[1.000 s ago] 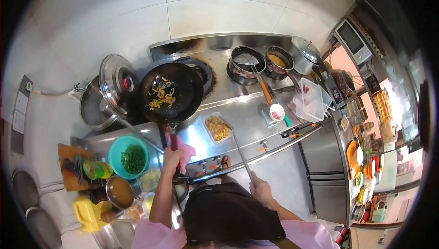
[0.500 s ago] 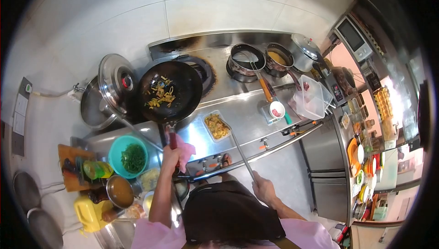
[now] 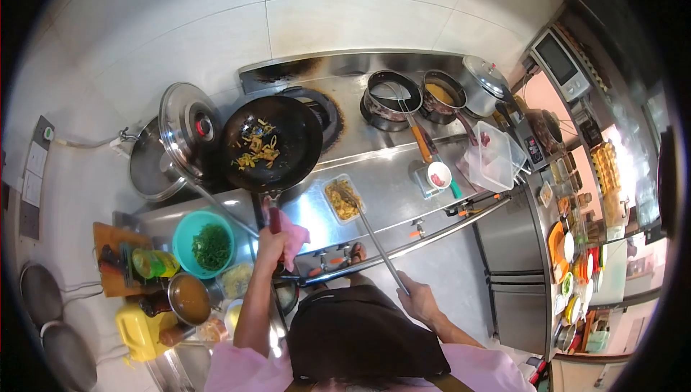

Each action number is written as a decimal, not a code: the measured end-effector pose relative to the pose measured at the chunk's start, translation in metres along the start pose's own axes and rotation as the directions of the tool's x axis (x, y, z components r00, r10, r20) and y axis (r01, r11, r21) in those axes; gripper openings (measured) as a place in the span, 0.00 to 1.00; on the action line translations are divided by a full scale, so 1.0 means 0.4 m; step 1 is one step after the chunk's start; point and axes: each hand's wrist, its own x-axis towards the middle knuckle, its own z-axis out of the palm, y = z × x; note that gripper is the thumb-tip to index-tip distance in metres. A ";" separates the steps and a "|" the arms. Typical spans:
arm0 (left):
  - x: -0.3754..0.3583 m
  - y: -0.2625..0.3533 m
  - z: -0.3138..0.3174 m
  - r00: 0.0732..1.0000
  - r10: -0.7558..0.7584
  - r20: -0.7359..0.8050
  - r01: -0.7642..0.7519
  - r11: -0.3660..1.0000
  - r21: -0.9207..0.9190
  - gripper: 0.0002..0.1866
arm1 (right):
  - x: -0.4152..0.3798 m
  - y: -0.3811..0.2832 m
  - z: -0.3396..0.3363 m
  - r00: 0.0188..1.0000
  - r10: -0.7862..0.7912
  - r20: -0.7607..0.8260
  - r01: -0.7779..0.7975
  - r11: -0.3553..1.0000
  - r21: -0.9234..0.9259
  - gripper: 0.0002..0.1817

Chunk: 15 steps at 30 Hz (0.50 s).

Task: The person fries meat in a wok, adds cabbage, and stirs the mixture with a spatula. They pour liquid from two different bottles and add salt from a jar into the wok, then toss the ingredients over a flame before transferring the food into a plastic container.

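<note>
My left hand [image 3: 271, 249] is closed around the handle of a black wok [image 3: 295, 133], with a pink cloth [image 3: 294, 236] beside the grip. Pieces of cooked food [image 3: 256, 149] lie in the wok. In my right hand [image 3: 417, 297] is the end of a long metal ladle [image 3: 380, 245]. Its far end reaches into the food in a clear rectangular container [image 3: 342, 199] on the steel counter. The exact shape of the ladle's head is hidden in the food.
Left of the wok are a large lid [image 3: 188, 127], a turquoise bowl of greens [image 3: 204, 245] and a yellow jug [image 3: 144, 330]. Pans [image 3: 392, 97], a pressure cooker [image 3: 484, 84], a small white bowl [image 3: 438, 174] and a plastic box [image 3: 491, 159] stand to the right.
The ladle's far end has moved left, deeper over the food in the container. The view has shifted slightly; my left hand keeps its hold on the wok.
</note>
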 end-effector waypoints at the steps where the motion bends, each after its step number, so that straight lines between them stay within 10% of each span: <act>1: -0.001 0.001 0.000 1.000 -0.006 -0.001 0.006 1.000 -0.006 0.05 | 0.010 -0.001 0.009 1.000 -0.003 0.006 0.003 1.000 -0.024 0.28; 15: -0.009 0.015 0.006 0.996 -0.084 0.005 0.084 0.996 0.017 0.04 | 0.040 0.040 0.041 0.999 -0.021 -0.026 0.019 0.997 -0.074 0.28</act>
